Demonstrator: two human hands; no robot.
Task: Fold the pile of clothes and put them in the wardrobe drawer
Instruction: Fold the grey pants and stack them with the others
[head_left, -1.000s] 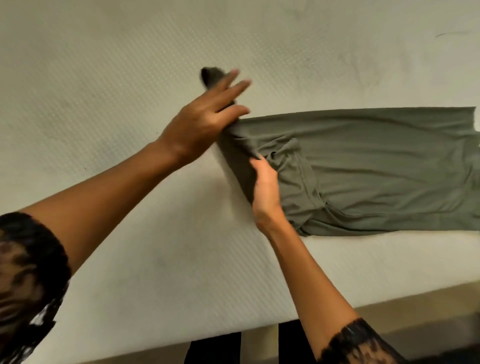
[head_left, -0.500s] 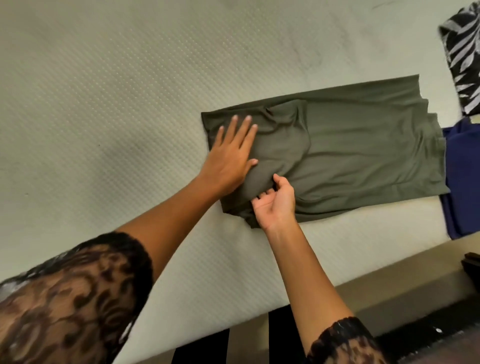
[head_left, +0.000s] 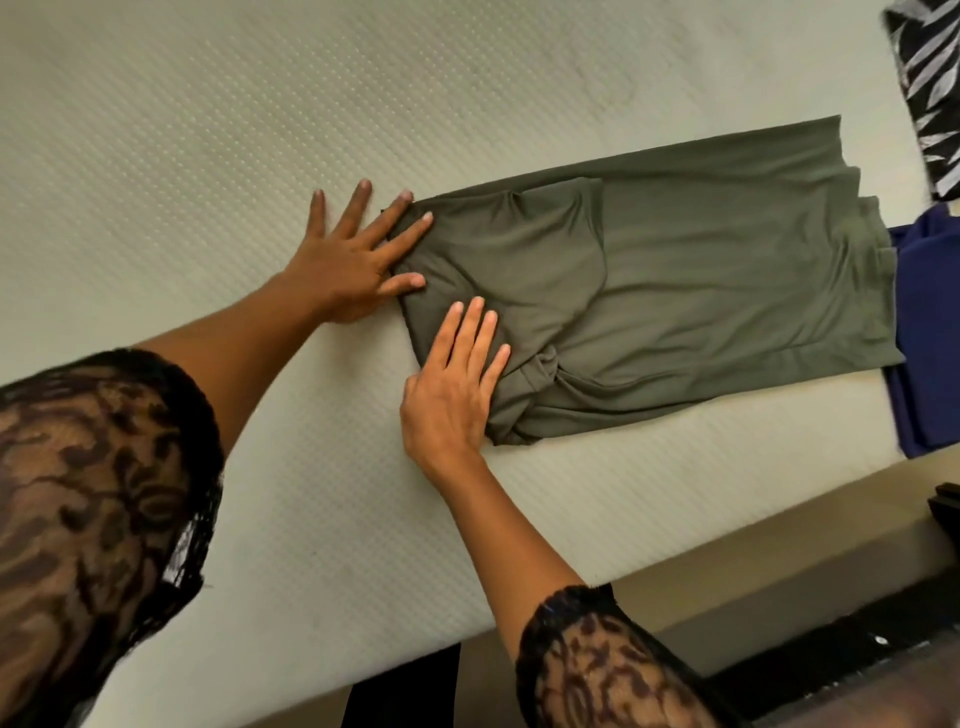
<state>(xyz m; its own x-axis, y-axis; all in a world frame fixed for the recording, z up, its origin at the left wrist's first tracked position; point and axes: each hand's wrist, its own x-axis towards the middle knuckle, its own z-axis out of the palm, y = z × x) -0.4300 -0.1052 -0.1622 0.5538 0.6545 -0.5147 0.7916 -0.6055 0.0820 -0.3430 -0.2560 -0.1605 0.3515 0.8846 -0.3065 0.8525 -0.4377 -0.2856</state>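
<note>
Since half a second ago the right grip (head_left: 452, 395) has uncurled; it and the left grip (head_left: 348, 270) now press flat, holding nothing, on the end of the folded olive-green jersey garment (head_left: 701, 291), which lies on the white dimpled mattress (head_left: 208, 130). The garment is bunched beside the right grip, and pressing there could set a crease.

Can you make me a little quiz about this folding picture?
1. True or false: the right hand lifts the olive-green soft garment into the air.
2. What lies beside the garment's end farthest from the left hand? A navy blue cloth; B red towel; C brown shoe.
3. Fill in: the garment lies on a white dotted ____.
Key: 1 false, it presses flat; 2 A; 3 mattress.
</note>
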